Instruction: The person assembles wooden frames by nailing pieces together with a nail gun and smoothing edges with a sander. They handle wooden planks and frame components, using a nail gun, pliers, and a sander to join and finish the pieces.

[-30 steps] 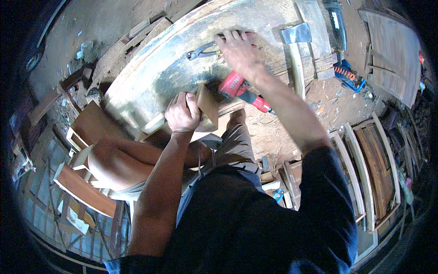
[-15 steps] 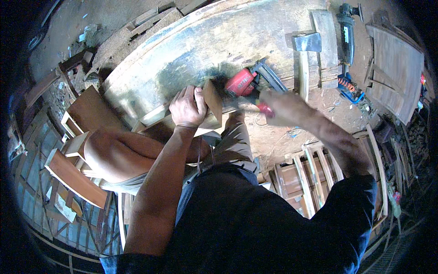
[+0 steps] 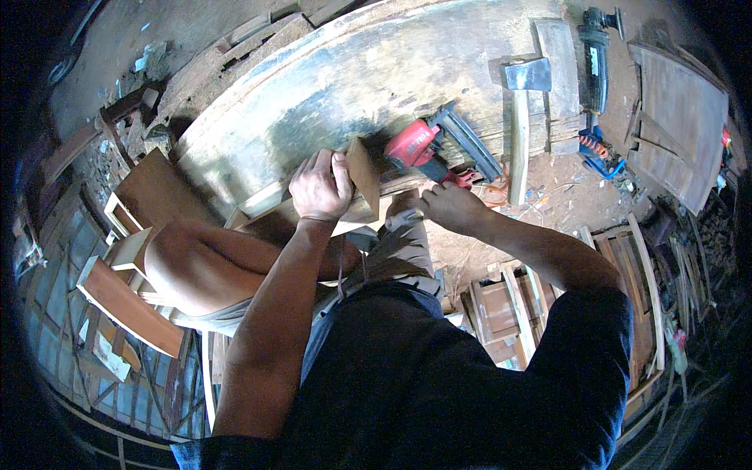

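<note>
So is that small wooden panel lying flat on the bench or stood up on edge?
On edge. The left hand grips the wooden panel upright on the workbench, beside the red nail gun.

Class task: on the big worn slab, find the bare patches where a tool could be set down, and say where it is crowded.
The slab lies bare above the left hand, and between the red nail gun and the slab's top edge. It is crowded at the right end, around the hammer and plank, and near the right hand.

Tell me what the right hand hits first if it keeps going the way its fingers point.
Probably the red nail gun: the right hand points up-left at it, close by, though depth is unclear.
</note>
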A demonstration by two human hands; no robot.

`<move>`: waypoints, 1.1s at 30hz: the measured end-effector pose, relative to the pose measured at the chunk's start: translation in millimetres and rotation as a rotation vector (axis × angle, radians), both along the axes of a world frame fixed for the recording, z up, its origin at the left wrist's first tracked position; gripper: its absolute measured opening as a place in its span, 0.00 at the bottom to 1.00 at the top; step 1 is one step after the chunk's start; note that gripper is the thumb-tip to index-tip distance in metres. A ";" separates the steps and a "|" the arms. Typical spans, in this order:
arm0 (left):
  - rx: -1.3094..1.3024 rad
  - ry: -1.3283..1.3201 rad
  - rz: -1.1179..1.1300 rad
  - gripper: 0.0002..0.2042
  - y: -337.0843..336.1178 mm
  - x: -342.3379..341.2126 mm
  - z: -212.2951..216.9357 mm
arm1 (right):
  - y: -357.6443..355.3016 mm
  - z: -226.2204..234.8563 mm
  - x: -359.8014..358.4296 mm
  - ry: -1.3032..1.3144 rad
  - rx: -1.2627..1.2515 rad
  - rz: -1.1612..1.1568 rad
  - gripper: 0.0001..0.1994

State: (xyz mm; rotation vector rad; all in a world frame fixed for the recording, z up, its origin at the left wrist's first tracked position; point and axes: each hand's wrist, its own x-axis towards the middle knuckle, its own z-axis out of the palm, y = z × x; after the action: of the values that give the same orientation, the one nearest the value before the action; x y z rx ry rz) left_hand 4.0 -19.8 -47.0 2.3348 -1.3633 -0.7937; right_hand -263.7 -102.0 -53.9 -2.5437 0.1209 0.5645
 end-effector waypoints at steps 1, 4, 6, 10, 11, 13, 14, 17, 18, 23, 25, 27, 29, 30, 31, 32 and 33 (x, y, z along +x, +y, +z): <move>0.000 -0.003 0.004 0.16 -0.4 -0.4 0.4 | -0.5 0.0 -1.2 -0.039 0.028 0.063 0.08; -0.012 0.000 0.005 0.17 -1.6 -1.2 1.9 | -4.0 -4.1 -2.6 0.118 0.007 0.049 0.09; -0.002 -0.016 -0.010 0.15 -1.5 -1.1 2.4 | -7.0 -7.3 -2.3 0.163 -0.086 -0.171 0.11; -0.014 -0.017 -0.006 0.17 -1.1 0.1 0.4 | -18.5 -2.7 -2.2 0.194 0.181 -0.152 0.11; -0.019 -0.012 -0.010 0.17 -0.9 0.3 -0.5 | -22.7 2.3 -3.0 0.139 0.193 -0.127 0.10; -0.026 -0.003 -0.010 0.17 0.1 0.1 -1.6 | -34.4 15.6 -5.9 0.134 0.212 -0.051 0.09; -0.024 -0.003 -0.010 0.17 0.3 0.1 -1.9 | -42.9 21.8 -6.4 0.062 0.194 -0.071 0.08; -0.025 -0.003 -0.009 0.17 0.4 -0.1 -1.4 | -79.1 34.1 -3.7 -0.046 0.171 -0.135 0.13; -0.021 -0.003 -0.009 0.17 0.4 -0.1 -1.0 | -98.0 34.9 -2.0 -0.056 0.175 -0.153 0.16; -0.006 -0.014 -0.014 0.16 -0.5 -0.6 -0.2 | -154.7 -2.2 49.4 -0.064 -0.279 -0.365 0.16; -0.048 -0.020 -0.014 0.14 -0.6 -1.8 -1.3 | -173.4 -24.0 66.5 -0.149 -0.384 -0.334 0.16; -0.064 -0.029 -0.015 0.14 -0.1 -3.1 -2.9 | -169.4 -33.1 68.4 -0.212 -0.456 -0.423 0.15; -0.040 -0.036 -0.004 0.14 1.2 -3.9 -4.3 | -143.2 -28.7 57.0 -0.317 -0.503 -0.611 0.14; -0.012 -0.043 0.002 0.14 1.9 -3.9 -4.8 | -115.3 -21.4 48.1 -0.217 -0.286 -0.787 0.16; 0.007 -0.047 0.007 0.14 2.4 -3.7 -5.2 | -82.2 -13.3 39.7 -0.250 -0.100 -0.935 0.18; 0.013 -0.057 0.002 0.14 2.8 -3.4 -5.2 | -53.4 -9.7 33.7 -0.160 -0.033 -0.989 0.22; 0.012 -0.060 -0.006 0.14 2.8 -2.9 -5.2 | -26.4 -8.7 27.7 -0.151 0.018 -1.026 0.26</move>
State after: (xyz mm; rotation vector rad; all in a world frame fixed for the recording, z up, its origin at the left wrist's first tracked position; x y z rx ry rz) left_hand 1.2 -17.0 -52.2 2.3830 -1.3945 -0.7405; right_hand -236.0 -128.4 -62.6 -2.1000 1.2461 -0.0406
